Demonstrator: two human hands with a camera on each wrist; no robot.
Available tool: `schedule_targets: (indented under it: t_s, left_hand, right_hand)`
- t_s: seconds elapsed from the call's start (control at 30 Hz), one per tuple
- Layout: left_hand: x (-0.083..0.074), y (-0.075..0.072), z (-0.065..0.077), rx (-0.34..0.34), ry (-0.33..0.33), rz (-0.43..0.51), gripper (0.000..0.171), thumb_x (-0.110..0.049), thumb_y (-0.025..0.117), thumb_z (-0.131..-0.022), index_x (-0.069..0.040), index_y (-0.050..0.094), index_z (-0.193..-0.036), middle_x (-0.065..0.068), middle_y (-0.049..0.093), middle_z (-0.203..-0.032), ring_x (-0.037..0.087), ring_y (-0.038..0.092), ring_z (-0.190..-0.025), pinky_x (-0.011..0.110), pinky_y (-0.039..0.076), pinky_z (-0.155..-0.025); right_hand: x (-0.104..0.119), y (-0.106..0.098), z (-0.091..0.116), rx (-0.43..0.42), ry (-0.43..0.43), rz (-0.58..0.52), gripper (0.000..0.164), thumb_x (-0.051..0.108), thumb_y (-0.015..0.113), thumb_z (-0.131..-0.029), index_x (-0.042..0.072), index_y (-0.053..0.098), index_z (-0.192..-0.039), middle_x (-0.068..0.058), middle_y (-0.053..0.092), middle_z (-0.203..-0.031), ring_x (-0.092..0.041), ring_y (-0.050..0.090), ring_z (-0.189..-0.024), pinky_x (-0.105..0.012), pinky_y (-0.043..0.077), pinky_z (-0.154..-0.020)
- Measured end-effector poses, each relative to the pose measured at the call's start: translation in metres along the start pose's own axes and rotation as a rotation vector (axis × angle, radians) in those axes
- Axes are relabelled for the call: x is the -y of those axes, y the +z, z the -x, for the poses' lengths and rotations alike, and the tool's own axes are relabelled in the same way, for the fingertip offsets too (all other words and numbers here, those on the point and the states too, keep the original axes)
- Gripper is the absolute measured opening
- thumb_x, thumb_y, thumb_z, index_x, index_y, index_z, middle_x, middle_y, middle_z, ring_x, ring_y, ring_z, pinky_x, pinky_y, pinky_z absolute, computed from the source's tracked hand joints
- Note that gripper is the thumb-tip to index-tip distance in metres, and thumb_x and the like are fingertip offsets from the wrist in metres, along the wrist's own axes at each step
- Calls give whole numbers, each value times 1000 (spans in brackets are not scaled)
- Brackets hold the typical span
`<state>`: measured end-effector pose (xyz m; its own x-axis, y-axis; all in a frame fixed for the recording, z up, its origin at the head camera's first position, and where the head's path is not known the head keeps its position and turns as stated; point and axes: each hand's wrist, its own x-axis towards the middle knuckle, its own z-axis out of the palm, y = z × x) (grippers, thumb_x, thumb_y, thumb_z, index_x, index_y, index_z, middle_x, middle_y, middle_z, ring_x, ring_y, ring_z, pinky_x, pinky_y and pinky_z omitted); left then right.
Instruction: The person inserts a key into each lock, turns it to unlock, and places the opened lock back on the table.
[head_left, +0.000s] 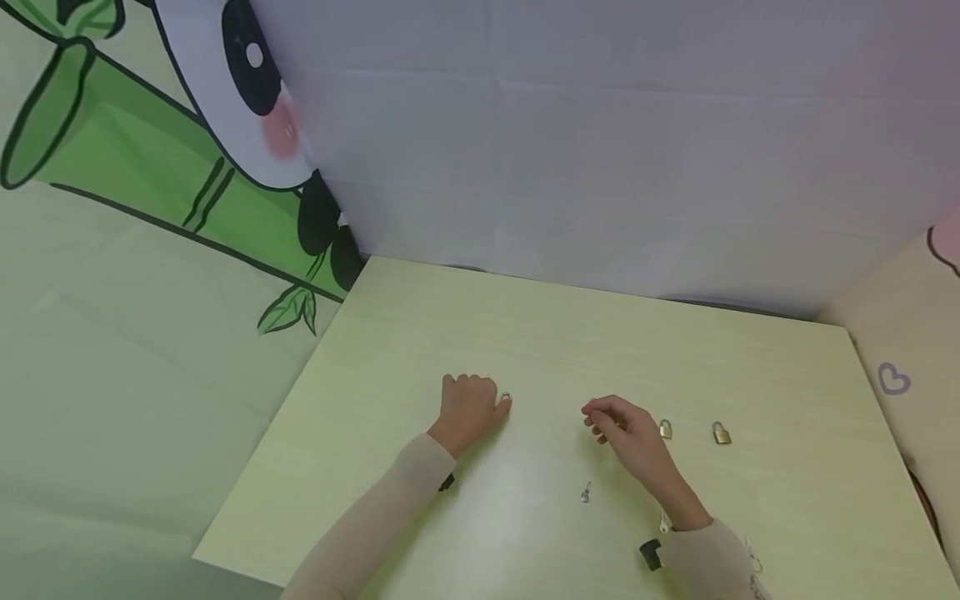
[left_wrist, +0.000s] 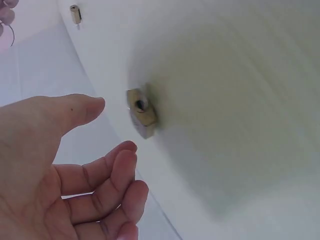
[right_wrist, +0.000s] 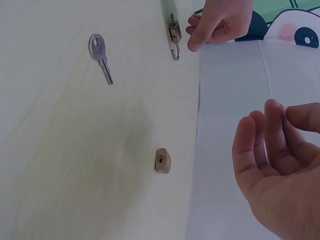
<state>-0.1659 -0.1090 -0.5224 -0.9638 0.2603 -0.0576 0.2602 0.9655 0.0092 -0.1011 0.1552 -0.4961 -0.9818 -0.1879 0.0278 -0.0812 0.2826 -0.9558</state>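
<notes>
My left hand (head_left: 468, 408) hangs loosely curled over the left-middle of the table, thumb apart from the fingers and nothing between them. Close by its thumb lies a small brass padlock (left_wrist: 142, 114); in the right wrist view this padlock (right_wrist: 174, 35) shows its shackle and a small metal piece at its other end. Over the middle of the table is my right hand (head_left: 630, 433), fingers loosely bent, thumb near the fingertips, no object visible in it. Just right of it sits a second brass padlock (head_left: 666, 430). A silver key (right_wrist: 98, 50) lies on the tabletop nearer the body.
A third padlock (head_left: 722, 433) stands farther right on the pale table (head_left: 360, 358). Another small key (head_left: 664, 523) lies by the right wrist, and thin metal pieces (head_left: 753, 557) beside the right sleeve. Printed cloth (head_left: 600, 150) hangs behind the table.
</notes>
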Motion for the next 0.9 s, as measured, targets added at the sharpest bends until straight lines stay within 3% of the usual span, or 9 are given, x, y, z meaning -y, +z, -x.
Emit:
schedule_targets:
  t_s: [0.1, 0.27, 0.37, 0.47, 0.63, 0.9]
  left_hand:
    - [-5, -6, -3, 23, 9, -4, 46, -50, 56, -97, -15, 54, -67, -1, 45, -62, 21, 50, -63, 39, 43, -67]
    - [-14, -17, -6, 46, 34, 13, 42, -51, 57, -97, -16, 56, -73, -1, 48, -66, 22, 52, -66, 38, 45, -67]
    - [-20, -22, -8, 43, 48, 19, 44, -51, 57, -97, -16, 54, -69, -1, 47, -65, 21, 49, -64, 37, 45, -65]
    - [-24, -24, -9, 25, 68, 15, 47, -51, 57, -98, -16, 52, -67, -1, 47, -63, 21, 49, -63, 37, 44, -63]
    - [-32, -26, -13, 15, 95, 15, 47, -51, 56, -98, -17, 52, -66, -2, 46, -61, 19, 46, -59, 34, 42, -60]
    - [-51, -24, -23, 2, 142, 1, 56, -50, 56, -99, -18, 36, -57, -6, 20, -51, 10, 18, -49, 26, 18, -45]
  right_hand:
    - [2, -5, 4, -4, -54, 139, 14, 7, 60, -100, 2, 68, -110, -10, 70, -97, -26, 66, -86, -29, 54, -72]
    - [11, -10, 12, -70, -176, 511, 11, 6, 70, -93, 10, 71, -103, 2, 68, -92, -15, 63, -83, -32, 52, -69]
    - [16, -12, 19, -126, -241, 721, 12, 6, 75, -87, 9, 70, -98, 1, 65, -88, -18, 60, -79, -32, 50, -62]
    - [20, -16, 25, -174, -293, 856, 16, 5, 78, -82, 7, 70, -96, -1, 63, -84, -19, 56, -73, -28, 44, -53]
    - [23, -21, 31, -198, -316, 920, 18, 5, 80, -80, 6, 69, -93, -3, 62, -81, -16, 52, -67, -24, 37, -46]
    - [23, -24, 35, -186, -297, 942, 17, 6, 81, -79, 5, 69, -92, -3, 63, -80, -18, 55, -66, -24, 39, -48]
